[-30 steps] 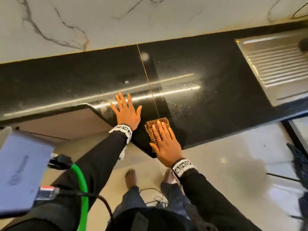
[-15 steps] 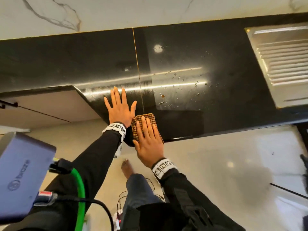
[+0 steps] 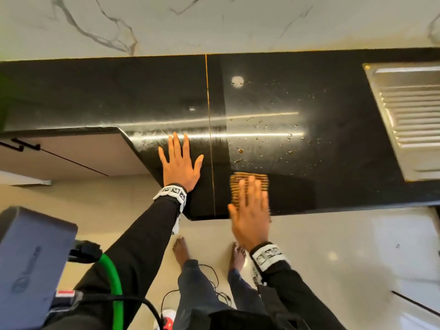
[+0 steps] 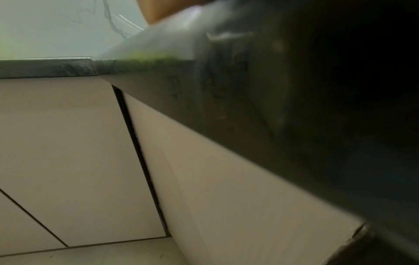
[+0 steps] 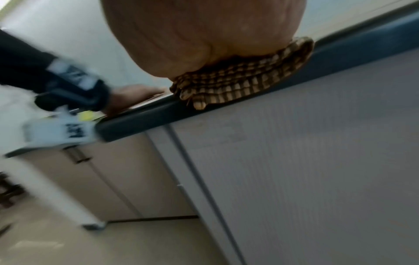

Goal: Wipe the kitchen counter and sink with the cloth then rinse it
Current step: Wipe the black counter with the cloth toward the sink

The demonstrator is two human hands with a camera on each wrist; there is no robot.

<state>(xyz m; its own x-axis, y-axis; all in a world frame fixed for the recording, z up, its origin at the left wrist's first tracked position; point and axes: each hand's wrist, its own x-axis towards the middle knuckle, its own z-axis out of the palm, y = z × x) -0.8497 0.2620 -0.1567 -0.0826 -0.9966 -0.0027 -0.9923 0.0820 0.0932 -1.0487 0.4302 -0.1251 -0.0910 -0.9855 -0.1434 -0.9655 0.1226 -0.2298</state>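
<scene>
A brown checked cloth [image 3: 238, 186] lies flat on the black counter [image 3: 333, 144] near its front edge, just right of the seam. My right hand [image 3: 251, 206] presses it with straight fingers; the right wrist view shows the palm [image 5: 204, 32] on the cloth [image 5: 240, 84], whose edge hangs slightly over the counter's front. My left hand [image 3: 181, 160] rests flat with fingers spread on the counter left of the seam. Crumbs and droplets [image 3: 266, 139] are scattered beyond the cloth. The steel sink drainboard [image 3: 409, 115] sits at the far right.
A marble backsplash [image 3: 214, 22] runs behind the counter. The counter steps back at an angled corner [image 3: 133, 144] on the left. Beige cabinet doors [image 4: 68, 152] stand below. My bare feet and a cable [image 3: 214, 282] are on the glossy floor.
My right hand has slid the cloth to the right, across the seam and along the front edge. The left hand stays flat in about the same place.
</scene>
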